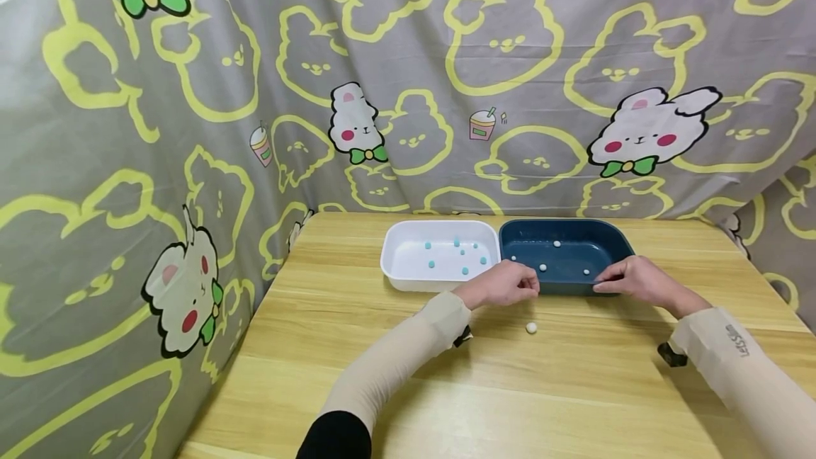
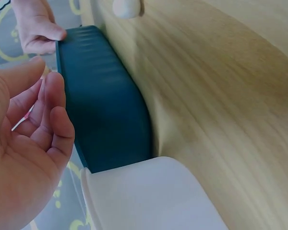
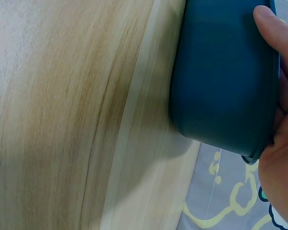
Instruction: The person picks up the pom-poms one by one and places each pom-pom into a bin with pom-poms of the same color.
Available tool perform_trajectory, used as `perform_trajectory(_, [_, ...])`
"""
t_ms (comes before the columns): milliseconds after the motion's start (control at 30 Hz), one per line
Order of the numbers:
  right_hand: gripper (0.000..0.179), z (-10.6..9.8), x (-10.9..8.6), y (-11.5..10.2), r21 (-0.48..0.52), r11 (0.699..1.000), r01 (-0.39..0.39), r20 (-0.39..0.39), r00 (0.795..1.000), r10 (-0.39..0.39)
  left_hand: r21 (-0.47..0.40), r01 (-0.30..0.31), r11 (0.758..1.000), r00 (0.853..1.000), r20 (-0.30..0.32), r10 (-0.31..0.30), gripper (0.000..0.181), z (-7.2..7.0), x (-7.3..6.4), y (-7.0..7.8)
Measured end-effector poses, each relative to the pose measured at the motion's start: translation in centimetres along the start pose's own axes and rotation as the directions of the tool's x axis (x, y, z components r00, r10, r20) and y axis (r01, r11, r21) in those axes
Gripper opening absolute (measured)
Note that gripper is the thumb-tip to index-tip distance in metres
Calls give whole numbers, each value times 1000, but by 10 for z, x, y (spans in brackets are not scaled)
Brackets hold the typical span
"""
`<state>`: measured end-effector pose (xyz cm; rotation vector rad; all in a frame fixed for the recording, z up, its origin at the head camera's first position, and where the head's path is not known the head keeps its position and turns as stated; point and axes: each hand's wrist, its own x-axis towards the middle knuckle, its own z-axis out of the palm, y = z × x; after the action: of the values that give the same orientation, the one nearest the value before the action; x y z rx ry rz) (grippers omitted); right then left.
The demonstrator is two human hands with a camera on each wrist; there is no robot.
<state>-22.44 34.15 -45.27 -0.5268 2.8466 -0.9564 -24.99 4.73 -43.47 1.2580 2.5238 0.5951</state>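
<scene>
My right hand (image 1: 644, 280) grips the near right rim of a dark blue tray (image 1: 561, 287), the thumb outside its wall in the right wrist view. Several small white balls (image 1: 543, 268) lie in that tray. By its near left corner hovers my left hand (image 1: 508, 283), fingers loosely bent; in the left wrist view nothing shows between thumb and fingertips. A single white ball (image 1: 532, 328) sits on the table in front of the dark tray. To the left, touching the dark tray, stands a white tray (image 1: 408, 284) holding several light blue balls (image 1: 431, 264).
The wooden table (image 1: 306, 346) ends at a grey patterned curtain (image 1: 408, 183) behind the trays, with more of the curtain along the left side. Each wrist wears a beige sleeve with a small black device under it.
</scene>
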Motion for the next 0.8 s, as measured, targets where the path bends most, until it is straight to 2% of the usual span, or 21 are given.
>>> perform_trajectory(367, [18,0,0,0,4,1000,-3,-3,1000,3,-74,28,997,999,-31,-31,9,-11,3,3])
perform_trajectory(633, [18,-1,0,0,4,1000,-5,-1,1000,5,-109,83,990,994,-57,-90,7,-18,10,-1])
perform_trajectory(800, [19,-1,0,0,-7,1000,-7,6,1000,7,-111,92,990,993,-63,-99,8,-21,14,-4])
